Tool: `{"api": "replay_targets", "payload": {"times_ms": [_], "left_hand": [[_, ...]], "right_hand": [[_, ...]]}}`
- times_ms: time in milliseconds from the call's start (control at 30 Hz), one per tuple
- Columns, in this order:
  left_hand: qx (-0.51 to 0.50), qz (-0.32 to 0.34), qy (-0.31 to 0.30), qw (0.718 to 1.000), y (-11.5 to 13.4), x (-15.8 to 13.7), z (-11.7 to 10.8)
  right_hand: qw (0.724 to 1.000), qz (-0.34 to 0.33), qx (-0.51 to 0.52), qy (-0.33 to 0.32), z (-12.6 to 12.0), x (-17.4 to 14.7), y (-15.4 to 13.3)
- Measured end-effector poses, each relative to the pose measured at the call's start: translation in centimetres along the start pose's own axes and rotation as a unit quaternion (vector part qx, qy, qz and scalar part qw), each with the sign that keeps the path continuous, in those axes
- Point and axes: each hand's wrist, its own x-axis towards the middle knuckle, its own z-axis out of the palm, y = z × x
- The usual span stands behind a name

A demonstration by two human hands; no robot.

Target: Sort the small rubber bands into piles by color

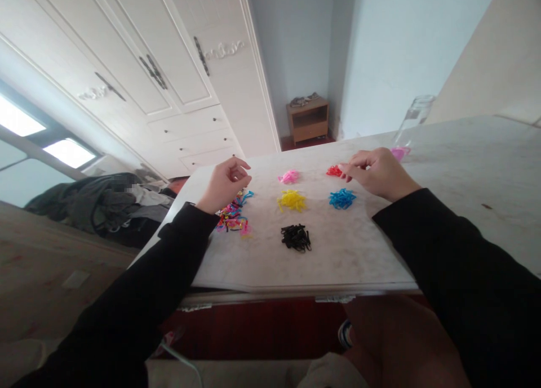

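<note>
Toward the bench (359, 258)'s far edge, we find the red pile (333, 171) immediately left of the right hand (374, 171); grasp indeterminable.

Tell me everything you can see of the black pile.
The black pile is a loose, tangled heap of many slim strips or loops, some ends jutting out. They look glossy, perhaps rubber or plastic. It rests on the pale tabletop, nearer the person than the yellow pile and apart from it. Neither the left hand nor the right hand touches it.
</note>
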Motion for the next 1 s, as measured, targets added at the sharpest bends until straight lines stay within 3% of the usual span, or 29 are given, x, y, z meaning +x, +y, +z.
{"api": "replay_targets", "payload": {"times_ms": [133, 333, 500, 633, 1000], "left_hand": [[0.058, -0.044, -0.029, 0.997, -0.8, 0.3, -0.7], [0.119, -0.067, 0.005, 0.991, -2.0, 0.6, -2.1], [0.172, -0.084, -0.058, 0.98, -2.5, 0.5, -2.7], [0.185, -0.087, -0.106, 0.973, -2.7, 0.5, -2.7], [0.181, -0.088, -0.122, 0.972, -2.9, 0.6, -2.9]], "right_hand": [[1.0, -0.003, -0.025, 0.015, 0.1, 0.0, -0.1], [0.999, -0.007, -0.034, 0.015, 0.2, 0.0, -0.2], [0.999, -0.008, -0.029, 0.019, 0.4, -0.1, -0.2], [0.999, -0.006, -0.026, 0.018, 0.5, -0.1, -0.1], [0.999, -0.01, -0.038, 0.01, 0.5, 0.0, 0.3]]}}
